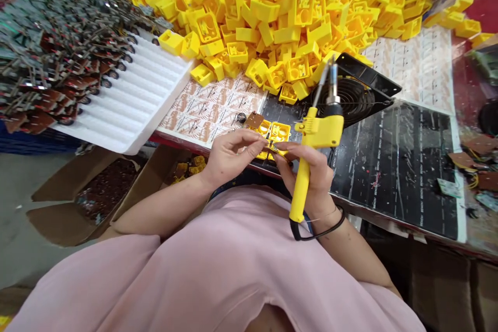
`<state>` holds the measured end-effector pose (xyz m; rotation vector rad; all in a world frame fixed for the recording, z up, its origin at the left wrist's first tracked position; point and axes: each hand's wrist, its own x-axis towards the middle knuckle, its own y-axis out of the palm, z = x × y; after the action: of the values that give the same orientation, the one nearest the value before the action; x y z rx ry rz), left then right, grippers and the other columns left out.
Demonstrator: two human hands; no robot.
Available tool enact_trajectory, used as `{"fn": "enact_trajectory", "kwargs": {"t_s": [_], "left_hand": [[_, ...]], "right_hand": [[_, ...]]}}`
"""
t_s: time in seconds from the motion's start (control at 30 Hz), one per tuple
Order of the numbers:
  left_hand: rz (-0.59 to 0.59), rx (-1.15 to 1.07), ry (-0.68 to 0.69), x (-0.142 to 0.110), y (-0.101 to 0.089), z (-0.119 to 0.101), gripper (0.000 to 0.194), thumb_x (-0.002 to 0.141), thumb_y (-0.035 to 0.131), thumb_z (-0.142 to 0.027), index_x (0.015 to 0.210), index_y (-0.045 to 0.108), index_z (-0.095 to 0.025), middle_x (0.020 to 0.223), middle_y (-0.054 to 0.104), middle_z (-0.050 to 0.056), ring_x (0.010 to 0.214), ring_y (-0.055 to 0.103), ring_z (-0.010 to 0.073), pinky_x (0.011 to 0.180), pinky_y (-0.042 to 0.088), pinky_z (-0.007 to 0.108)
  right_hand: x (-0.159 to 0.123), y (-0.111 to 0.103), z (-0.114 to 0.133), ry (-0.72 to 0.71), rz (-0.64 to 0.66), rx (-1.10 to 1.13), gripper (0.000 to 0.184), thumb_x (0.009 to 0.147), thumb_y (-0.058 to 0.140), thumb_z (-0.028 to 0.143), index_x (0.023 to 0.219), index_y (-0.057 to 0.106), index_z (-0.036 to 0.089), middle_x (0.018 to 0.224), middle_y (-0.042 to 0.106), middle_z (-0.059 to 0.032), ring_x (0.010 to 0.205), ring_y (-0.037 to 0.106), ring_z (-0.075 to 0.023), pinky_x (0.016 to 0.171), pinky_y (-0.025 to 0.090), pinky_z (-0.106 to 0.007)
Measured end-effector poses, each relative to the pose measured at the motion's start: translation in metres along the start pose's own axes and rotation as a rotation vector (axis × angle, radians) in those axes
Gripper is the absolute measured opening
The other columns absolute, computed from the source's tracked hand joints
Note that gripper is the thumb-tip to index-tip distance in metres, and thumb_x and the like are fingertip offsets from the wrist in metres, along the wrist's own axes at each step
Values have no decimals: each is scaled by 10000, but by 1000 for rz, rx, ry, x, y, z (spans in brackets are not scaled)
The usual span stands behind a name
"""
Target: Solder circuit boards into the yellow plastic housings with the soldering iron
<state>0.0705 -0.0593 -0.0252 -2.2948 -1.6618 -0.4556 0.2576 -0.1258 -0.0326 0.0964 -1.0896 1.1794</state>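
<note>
My left hand (229,158) is closed in a pinch, its fingertips over several small open yellow plastic housings (280,130) at the table's front edge. What it pinches is too small to name. My right hand (317,171) carries a yellow soldering iron (301,192), its metal tip pointing up and away from me. The thumb and forefinger of that hand also meet on something tiny close to the left fingertips. A brown circuit board (254,120) lies against the housings, beside a small round black part (241,118).
A large heap of yellow housings (268,10) covers the back. Wired circuit boards (58,62) pile on a white ribbed foam tray (128,98) at left. A black fan (356,96) stands behind the iron. Below left is a cardboard box (62,192); loose boards (467,163) lie right.
</note>
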Motion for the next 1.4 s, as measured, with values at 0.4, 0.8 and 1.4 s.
{"fn": "enact_trajectory", "kwargs": {"t_s": [0.4,0.8,1.4], "left_hand": [[233,-117,-237,13,7,-9,272,879,893,-502,824,874,-236,889,814,52,839,756,158,819,617,290],[226,-241,-433,44,-20,-21,535,723,986,-655,776,718,-195,702,743,11,580,679,126,527,551,248],[676,787,108,68,-24,13,170,834,651,-223,808,807,-286,751,747,-14,890,703,228,1248,310,588]], "right_hand": [[-1,-17,-3,-69,60,-38,572,943,801,128,1425,595,357,1051,841,37,735,806,-157,718,666,-234],[1,-24,-8,36,104,23,653,893,902,390,1431,537,335,1236,814,-39,1105,820,-254,999,689,-398],[-1,-55,-13,4,137,-152,314,972,820,372,1269,719,359,829,796,61,620,720,-154,625,598,-295]]}}
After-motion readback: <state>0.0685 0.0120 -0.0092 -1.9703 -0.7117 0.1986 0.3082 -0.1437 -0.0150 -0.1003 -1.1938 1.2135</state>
